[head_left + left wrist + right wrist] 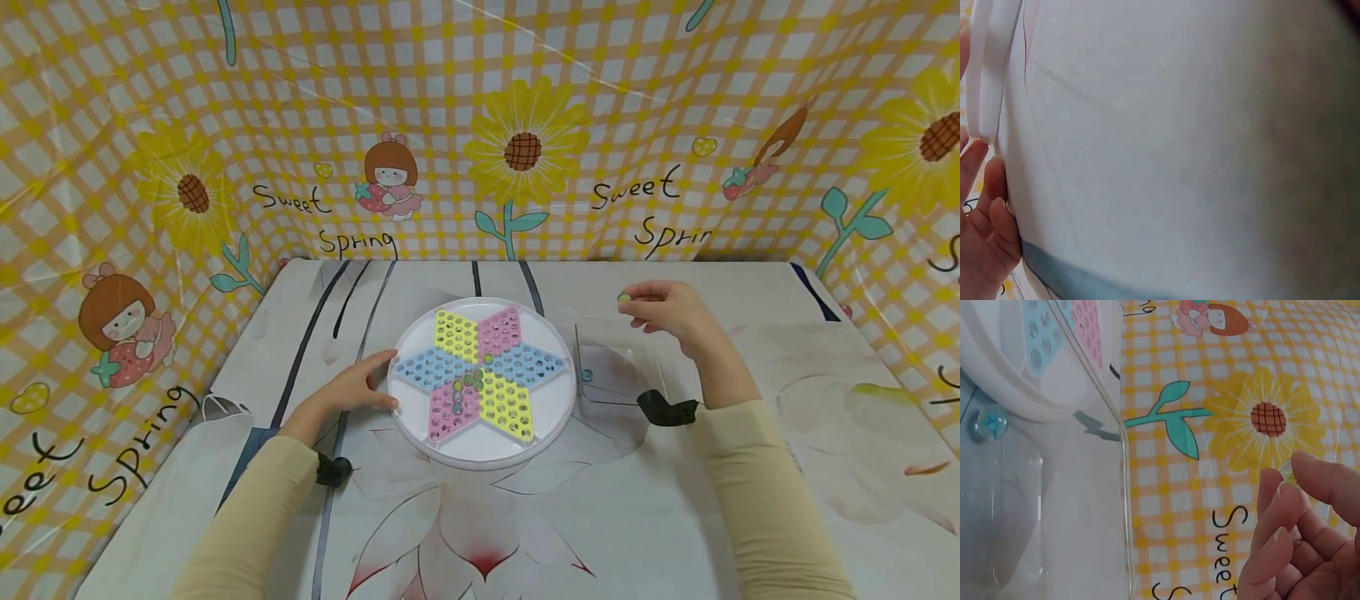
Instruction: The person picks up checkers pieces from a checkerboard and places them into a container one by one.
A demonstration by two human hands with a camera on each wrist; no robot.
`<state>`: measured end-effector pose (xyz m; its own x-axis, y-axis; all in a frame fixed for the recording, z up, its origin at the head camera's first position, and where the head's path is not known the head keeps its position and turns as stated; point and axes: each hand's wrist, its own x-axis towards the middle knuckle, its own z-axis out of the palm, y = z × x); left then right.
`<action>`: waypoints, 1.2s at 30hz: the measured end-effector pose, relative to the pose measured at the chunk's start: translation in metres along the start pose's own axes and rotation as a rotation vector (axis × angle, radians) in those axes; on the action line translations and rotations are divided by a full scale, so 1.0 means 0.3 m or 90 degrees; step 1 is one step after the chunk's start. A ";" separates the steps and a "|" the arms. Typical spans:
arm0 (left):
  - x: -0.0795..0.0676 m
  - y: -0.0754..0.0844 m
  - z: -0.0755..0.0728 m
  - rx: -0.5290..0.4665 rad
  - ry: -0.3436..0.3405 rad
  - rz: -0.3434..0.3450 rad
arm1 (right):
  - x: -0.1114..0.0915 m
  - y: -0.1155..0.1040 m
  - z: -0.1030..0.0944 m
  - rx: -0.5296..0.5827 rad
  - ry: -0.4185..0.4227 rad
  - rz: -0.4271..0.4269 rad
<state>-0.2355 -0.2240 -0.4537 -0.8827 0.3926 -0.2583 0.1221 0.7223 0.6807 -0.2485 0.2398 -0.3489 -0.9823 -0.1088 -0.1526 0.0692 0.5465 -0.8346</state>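
Observation:
A round white Chinese checkers board [408, 421] with a star of pink, yellow and blue sections lies on the table. Several glass marbles [468, 380] sit in its holes around the middle and in the front pink section. My left hand [348, 390] touches the board's left rim, thumb and forefinger spread apart; the left wrist view shows fingertips [977, 150] against the white rim. Raised over the far side of a clear plastic box [615, 406], my right hand [667, 312] pinches a yellow-green glass marble [623, 297] between thumb and fingertips. A blue marble [992, 421] lies in the box.
A printed white cloth [480, 533] covers the table. Behind and to the sides hangs a yellow checked curtain [442, 100] with sunflowers. The clear box stands close to the board's right edge. Black straps [666, 410] circle both wrists.

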 end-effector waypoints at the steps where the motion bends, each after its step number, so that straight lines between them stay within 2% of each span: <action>1: 0.000 -0.001 0.001 -0.002 -0.001 0.000 | -0.004 0.004 -0.005 -0.003 0.002 0.003; 11: -0.004 0.000 -0.001 -0.007 -0.003 0.003 | -0.026 0.050 -0.044 -0.031 0.009 0.032; 22: -0.010 0.005 -0.003 -0.006 0.003 -0.001 | -0.037 0.082 -0.057 -0.044 0.009 0.057; 29: -0.011 0.007 -0.004 -0.002 0.002 -0.004 | -0.042 0.068 -0.049 -0.035 0.013 0.050; 36: -0.010 0.006 -0.004 0.000 -0.001 -0.003 | -0.039 0.018 -0.014 -0.048 0.004 0.028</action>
<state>-0.2331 -0.2245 -0.4509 -0.8827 0.3903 -0.2619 0.1183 0.7238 0.6798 -0.2372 0.2477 -0.3494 -0.9796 -0.0787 -0.1850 0.0991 0.6118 -0.7848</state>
